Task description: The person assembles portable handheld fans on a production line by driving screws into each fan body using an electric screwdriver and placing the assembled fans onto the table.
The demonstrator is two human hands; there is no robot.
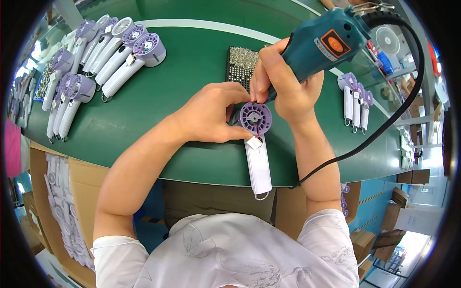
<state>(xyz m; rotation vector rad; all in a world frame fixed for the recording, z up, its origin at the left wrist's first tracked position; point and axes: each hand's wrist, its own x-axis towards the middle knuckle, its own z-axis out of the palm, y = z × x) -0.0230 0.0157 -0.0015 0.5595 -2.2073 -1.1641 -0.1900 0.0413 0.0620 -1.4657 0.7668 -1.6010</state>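
On the green table [206,53] in front of me lies a handheld fan [259,165] with a white handle, a round purple head and a wire loop at its near end. A small white connector on a red wire sits where head meets handle. My left hand [204,115] grips the purple head from the left, thumb and fingers curled around it. In my right hand [290,89] is a teal electric screwdriver [317,45], held slanting with its lower end down at the far rim of the head; fingers hide its tip. A black tray [235,74] of small screws sits just beyond.
Several similar fans [122,79] lie in rows at the left, and more [355,98] at the right. The screwdriver's black cord [384,125] loops down past my right forearm. Cardboard boxes of white parts [62,206] stand below the table's left edge.
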